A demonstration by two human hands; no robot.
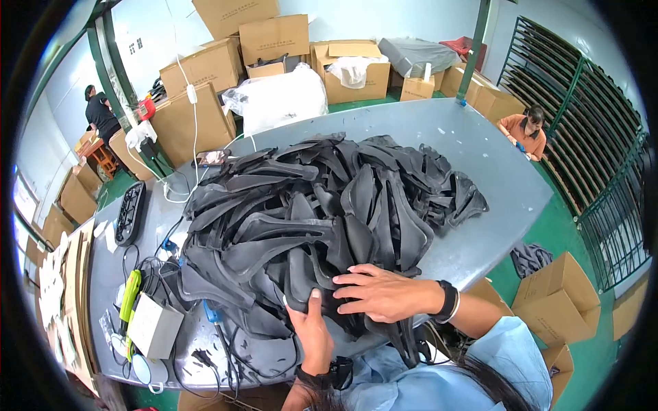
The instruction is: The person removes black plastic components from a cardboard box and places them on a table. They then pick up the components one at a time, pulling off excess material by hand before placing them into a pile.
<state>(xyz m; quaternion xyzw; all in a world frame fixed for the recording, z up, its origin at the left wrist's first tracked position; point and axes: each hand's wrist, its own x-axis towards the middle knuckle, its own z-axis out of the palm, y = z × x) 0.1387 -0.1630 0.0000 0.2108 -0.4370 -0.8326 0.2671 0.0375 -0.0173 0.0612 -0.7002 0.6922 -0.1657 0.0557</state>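
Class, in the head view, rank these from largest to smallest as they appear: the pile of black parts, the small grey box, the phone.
1. pile of black parts
2. small grey box
3. phone, though it lies farther from the camera, so its true size is unsure.

Brown cardboard boxes (pixel 274 38) are stacked along the far wall behind the grey table (pixel 480 157), some with open flaps. More brown boxes (pixel 558 301) are seen on the green floor at the right and at the left (pixel 75 198). A small white box (pixel 154 327) is set on the table's left end.
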